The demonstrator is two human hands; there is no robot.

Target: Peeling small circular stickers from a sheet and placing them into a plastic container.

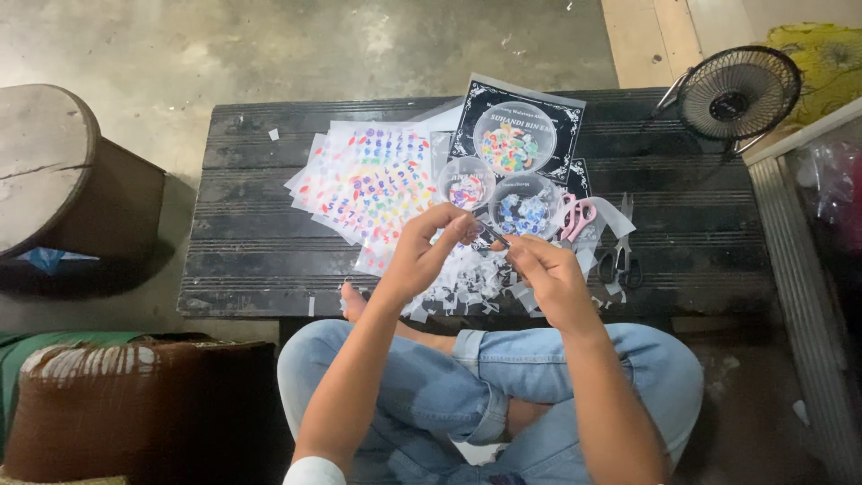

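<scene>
Dark slatted bench (269, 269) carries sticker sheets (373, 184) and white paper scraps (467, 286). Left hand (429, 247) and right hand (543, 269) meet fingertip to fingertip, pinching one small dark piece (492, 239) between them. It lies equally near both hands, just over the scraps.

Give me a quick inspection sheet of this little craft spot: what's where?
Surface: low dark slatted table, worn.
Job's things: colourful sticker sheets; three round clear dishes of cut pieces; small piece pinched between both hands.
Clutter: white paper scraps; pink scissors; dark scissors.
Hands: left hand and right hand meet above the scraps.
Cables: nothing seen.
Surroundings: small fan, concrete floor, round wooden stool.
</scene>
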